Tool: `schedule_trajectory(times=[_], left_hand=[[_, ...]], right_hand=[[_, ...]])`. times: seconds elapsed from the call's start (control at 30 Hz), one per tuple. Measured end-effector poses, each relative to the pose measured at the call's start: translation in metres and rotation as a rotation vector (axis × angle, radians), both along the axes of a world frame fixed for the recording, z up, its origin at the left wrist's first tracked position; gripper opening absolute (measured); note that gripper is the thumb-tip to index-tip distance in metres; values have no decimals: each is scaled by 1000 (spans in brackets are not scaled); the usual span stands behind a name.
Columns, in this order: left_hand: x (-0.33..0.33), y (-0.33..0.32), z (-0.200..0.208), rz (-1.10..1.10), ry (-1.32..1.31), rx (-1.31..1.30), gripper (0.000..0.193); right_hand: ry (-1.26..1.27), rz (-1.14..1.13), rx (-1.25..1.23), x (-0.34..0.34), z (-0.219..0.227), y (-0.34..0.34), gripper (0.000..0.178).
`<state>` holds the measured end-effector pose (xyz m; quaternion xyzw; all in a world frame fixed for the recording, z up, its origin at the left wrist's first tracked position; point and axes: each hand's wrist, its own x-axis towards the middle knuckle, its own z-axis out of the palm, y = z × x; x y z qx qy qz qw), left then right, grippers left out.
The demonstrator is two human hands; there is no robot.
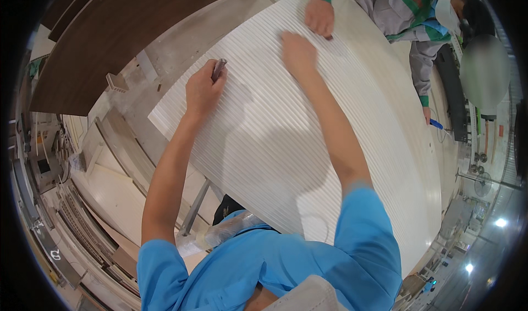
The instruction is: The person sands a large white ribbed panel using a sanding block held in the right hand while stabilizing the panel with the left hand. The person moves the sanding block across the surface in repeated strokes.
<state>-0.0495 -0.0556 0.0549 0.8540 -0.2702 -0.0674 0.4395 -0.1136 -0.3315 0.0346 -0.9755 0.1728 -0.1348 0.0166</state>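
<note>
A large white panel with raised parallel ribs (264, 107) lies in front of me. My left hand (203, 91) is closed round a short, dark grey, rod-like thing (219, 69) near the panel's left edge; its exact kind does not show. My right hand (300, 55) is over the ribs at the far part of the panel, smeared by motion, so its fingers are not clear. Just beyond it, a co-worker's closed hand (319, 17) in a green cuff rests at the panel, with a small dark tip showing below it.
A co-worker in a grey and green jacket (379, 5) leans in at the far right, the other hand by a blue-handled tool (435, 124). Dark brown boards (110, 47) stand at the upper left. Stacked strips and boards (93, 217) lie at the lower left.
</note>
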Motion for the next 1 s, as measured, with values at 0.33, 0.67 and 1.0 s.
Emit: schedule_trajectory(times=[0.33, 0.67, 1.0], left_hand=[[0, -6, -8, 35, -28, -38, 25], [1, -3, -10, 25, -14, -56, 25], [-4, -4, -1, 48, 61, -27, 18]], right_hand=[[-21, -130, 124, -236, 38, -16, 10], [-67, -121, 146, -170, 26, -19, 13], [-77, 9, -24, -72, 11, -24, 13]])
